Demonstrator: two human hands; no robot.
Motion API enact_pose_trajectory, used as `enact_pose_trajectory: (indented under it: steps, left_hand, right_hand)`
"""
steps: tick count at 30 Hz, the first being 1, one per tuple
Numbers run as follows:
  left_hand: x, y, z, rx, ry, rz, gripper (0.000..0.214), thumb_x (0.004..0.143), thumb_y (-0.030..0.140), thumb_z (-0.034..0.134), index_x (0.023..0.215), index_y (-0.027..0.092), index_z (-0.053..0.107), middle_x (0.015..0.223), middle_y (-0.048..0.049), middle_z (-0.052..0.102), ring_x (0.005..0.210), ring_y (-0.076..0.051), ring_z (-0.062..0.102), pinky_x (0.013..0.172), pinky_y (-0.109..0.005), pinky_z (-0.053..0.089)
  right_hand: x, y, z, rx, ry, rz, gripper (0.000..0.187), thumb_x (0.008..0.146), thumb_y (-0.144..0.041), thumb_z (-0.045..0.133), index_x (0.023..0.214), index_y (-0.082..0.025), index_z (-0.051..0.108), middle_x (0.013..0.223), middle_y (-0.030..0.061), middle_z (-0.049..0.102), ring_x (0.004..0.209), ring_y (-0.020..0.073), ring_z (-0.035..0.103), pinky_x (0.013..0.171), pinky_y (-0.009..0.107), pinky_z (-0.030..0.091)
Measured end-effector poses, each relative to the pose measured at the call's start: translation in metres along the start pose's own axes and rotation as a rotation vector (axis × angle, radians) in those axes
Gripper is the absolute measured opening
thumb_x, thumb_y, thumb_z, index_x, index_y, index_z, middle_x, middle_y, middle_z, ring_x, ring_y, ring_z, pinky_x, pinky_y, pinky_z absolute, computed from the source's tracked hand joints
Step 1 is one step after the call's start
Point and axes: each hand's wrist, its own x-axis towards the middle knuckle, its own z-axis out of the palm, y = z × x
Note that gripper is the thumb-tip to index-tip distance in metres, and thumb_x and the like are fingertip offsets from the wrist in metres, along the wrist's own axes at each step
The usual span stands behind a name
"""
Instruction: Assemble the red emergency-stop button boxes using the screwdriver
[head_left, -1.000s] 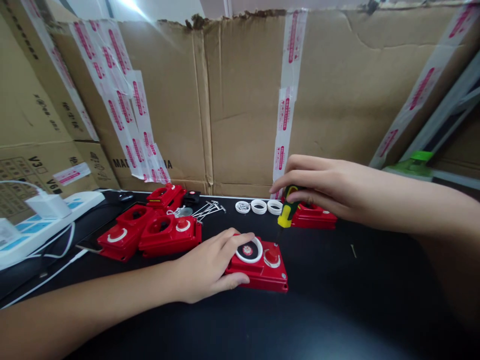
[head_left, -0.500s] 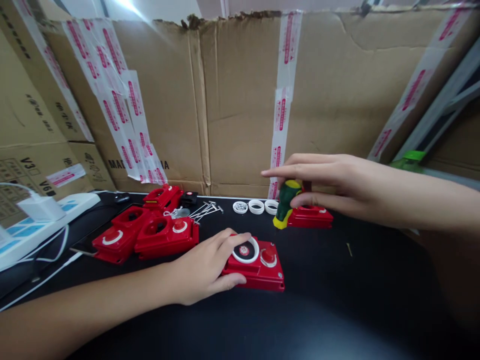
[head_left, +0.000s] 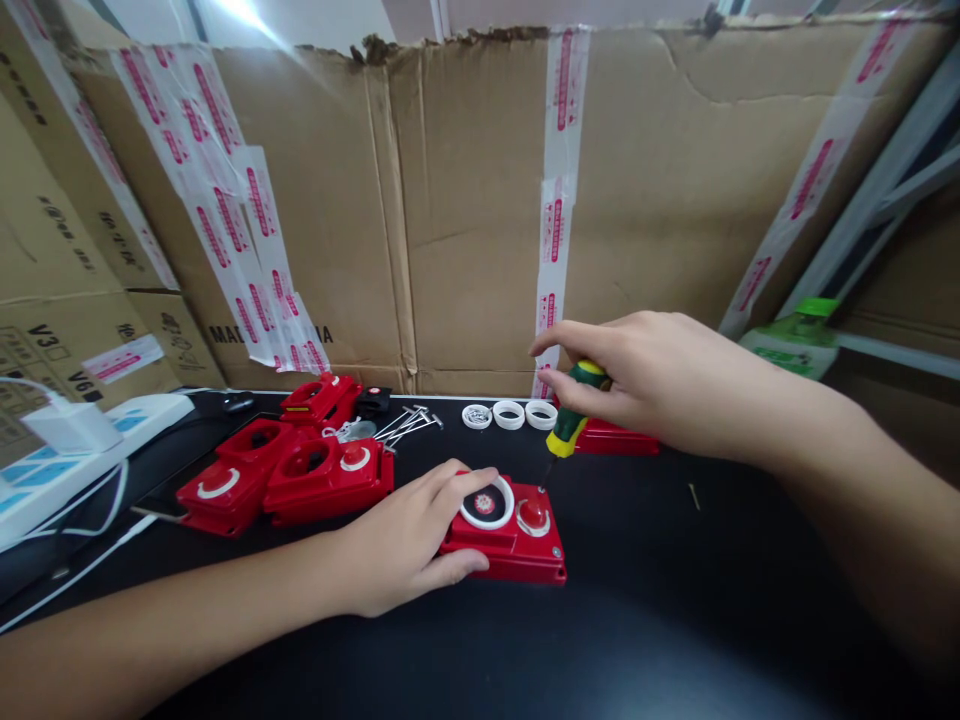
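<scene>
My left hand (head_left: 420,535) is closed around the left end of a red housing (head_left: 510,562), pressing it to the black table. A white ring (head_left: 507,518) with a dark disc inside sits in the housing, beside a red knob (head_left: 533,514) with a white surround. In my right hand (head_left: 637,375) is a screwdriver (head_left: 568,428) with a green and yellow handle. It leans over the housing, its tip at the far corner beyond the knob, where a small screw seems to sit. Another red housing (head_left: 619,438) lies partly hidden behind my right hand.
Several red housings (head_left: 330,480) lie at the left, with T-shaped metal pins (head_left: 409,425) beside them. White rings (head_left: 509,415) stand in a row near the cardboard wall (head_left: 472,200). A loose screw (head_left: 694,497) is at right; a power strip (head_left: 150,410) is at left.
My right hand has turned and lowered the screwdriver, and its tip now meets the housing's far corner. My left hand keeps its hold. The view has shifted slightly.
</scene>
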Motion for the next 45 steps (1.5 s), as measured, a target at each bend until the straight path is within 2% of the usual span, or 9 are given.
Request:
enact_pose_trajectory:
  steps: [8, 14, 22, 26, 29, 33, 38, 41, 45]
  left_hand:
    - [0.000, -0.001, 0.001, 0.006, 0.004, -0.005, 0.071, 0.111, 0.044, 0.064, 0.170, 0.025, 0.029, 0.159, -0.0230, 0.053, 0.144, -0.040, 0.062, 0.121, -0.062, 0.053]
    - [-0.001, -0.001, -0.001, 0.000, -0.019, -0.017, 0.069, 0.112, 0.045, 0.061, 0.169, 0.023, 0.028, 0.160, -0.0245, 0.051, 0.147, -0.041, 0.059, 0.122, -0.064, 0.051]
    - [0.001, 0.001, -0.002, -0.023, -0.016, -0.033, 0.069, 0.111, 0.043, 0.063, 0.169, 0.023, 0.031, 0.159, -0.0235, 0.053, 0.143, -0.040, 0.062, 0.122, -0.062, 0.052]
    - [0.001, 0.002, -0.001, -0.029, -0.002, -0.030, 0.069, 0.110, 0.043, 0.065, 0.169, 0.024, 0.033, 0.159, -0.0226, 0.053, 0.143, -0.040, 0.062, 0.122, -0.062, 0.052]
    - [0.000, 0.001, -0.001, -0.017, 0.000, -0.025, 0.069, 0.111, 0.043, 0.064, 0.169, 0.024, 0.033, 0.161, -0.0226, 0.053, 0.145, -0.040, 0.061, 0.124, -0.062, 0.050]
    - [0.000, 0.001, -0.001, -0.010, -0.017, -0.039, 0.069, 0.110, 0.045, 0.064, 0.168, 0.024, 0.033, 0.161, -0.0224, 0.053, 0.148, -0.041, 0.058, 0.124, -0.063, 0.050]
    - [0.001, 0.004, -0.004, -0.005, -0.033, -0.041, 0.070, 0.110, 0.042, 0.065, 0.168, 0.023, 0.031, 0.160, -0.0236, 0.052, 0.146, -0.041, 0.060, 0.123, -0.063, 0.051]
    - [0.002, 0.005, -0.005, -0.020, -0.023, -0.023, 0.069, 0.110, 0.040, 0.066, 0.168, 0.025, 0.031, 0.159, -0.0217, 0.053, 0.144, -0.040, 0.062, 0.122, -0.062, 0.052]
    - [0.002, 0.004, -0.004, -0.006, -0.025, -0.017, 0.069, 0.110, 0.040, 0.065, 0.168, 0.025, 0.030, 0.159, -0.0221, 0.053, 0.146, -0.041, 0.059, 0.124, -0.063, 0.050]
  right_hand:
    - [-0.002, 0.010, -0.002, 0.220, -0.009, -0.098, 0.048, 0.108, -0.060, 0.055, 0.143, -0.029, 0.068, 0.113, 0.0038, 0.083, 0.093, 0.0247, 0.076, 0.080, 0.038, 0.052]
    - [-0.004, 0.015, -0.008, 0.396, -0.013, -0.165, 0.059, 0.105, -0.063, 0.062, 0.150, -0.025, 0.066, 0.121, 0.0067, 0.082, 0.091, 0.0237, 0.074, 0.079, 0.038, 0.055]
    - [-0.010, 0.026, -0.015, 0.527, -0.089, -0.207, 0.051, 0.106, -0.048, 0.067, 0.154, -0.032, 0.063, 0.133, 0.0051, 0.080, 0.104, 0.0235, 0.078, 0.088, 0.037, 0.061]
    - [-0.011, 0.022, -0.027, 0.635, -0.200, -0.289, 0.033, 0.110, -0.027, 0.057, 0.138, -0.031, 0.074, 0.138, 0.0022, 0.079, 0.121, 0.0222, 0.075, 0.100, 0.034, 0.061]
    - [-0.014, 0.019, -0.033, 0.646, -0.255, -0.353, 0.040, 0.109, -0.016, 0.050, 0.136, -0.031, 0.075, 0.149, 0.0003, 0.074, 0.133, 0.0207, 0.070, 0.111, 0.032, 0.058]
    - [-0.018, 0.020, -0.027, 0.515, -0.215, -0.262, 0.051, 0.107, -0.041, 0.063, 0.157, -0.034, 0.062, 0.159, 0.0025, 0.067, 0.139, 0.0266, 0.067, 0.111, 0.036, 0.059]
    - [-0.017, 0.018, -0.018, 0.260, -0.095, -0.050, 0.081, 0.101, -0.079, 0.051, 0.161, -0.025, 0.057, 0.127, 0.0135, 0.082, 0.103, 0.0340, 0.079, 0.079, 0.043, 0.061]
    - [-0.012, 0.012, -0.019, 0.124, -0.094, 0.043, 0.080, 0.101, -0.085, 0.040, 0.144, -0.025, 0.069, 0.089, 0.0095, 0.081, 0.074, 0.0310, 0.074, 0.062, 0.039, 0.047]
    - [-0.008, 0.005, -0.020, 0.129, -0.045, 0.061, 0.070, 0.102, -0.086, 0.035, 0.117, -0.029, 0.073, 0.080, 0.0058, 0.076, 0.066, 0.0276, 0.066, 0.060, 0.037, 0.038]
